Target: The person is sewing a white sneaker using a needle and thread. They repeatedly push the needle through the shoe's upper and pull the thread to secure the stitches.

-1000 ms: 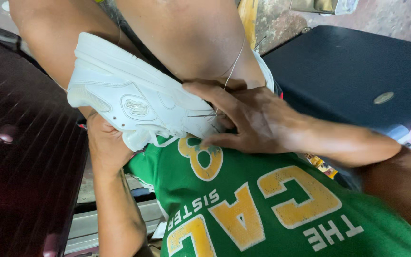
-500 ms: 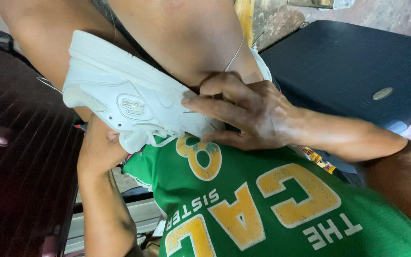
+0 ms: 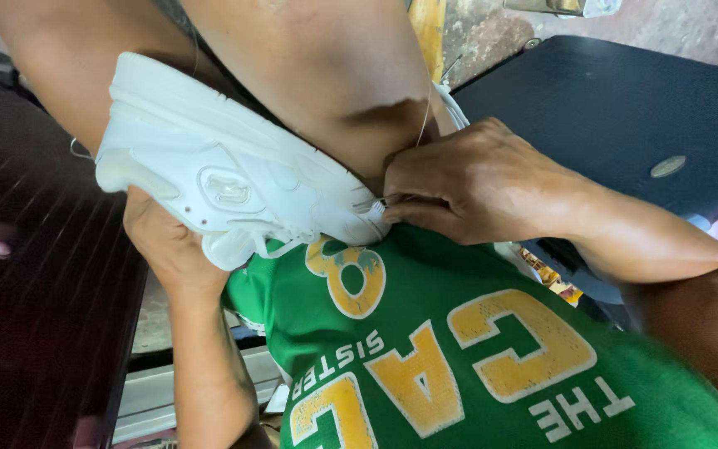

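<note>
The white shoe (image 3: 226, 179) lies across the person's lap, its long axis running from upper left down to lower right. The left hand (image 3: 168, 249) cups it from beneath. The right hand (image 3: 467, 187), nearer the shoe's right end, is pinched tight on a thin thread (image 3: 423, 116) there.

- one view only, from a camera worn on the person's head.
- it faces steeply down along the chest and lap.
- it sits very close: green shirt (image 3: 459, 357), bare knees and both hands fill the frame.
</note>
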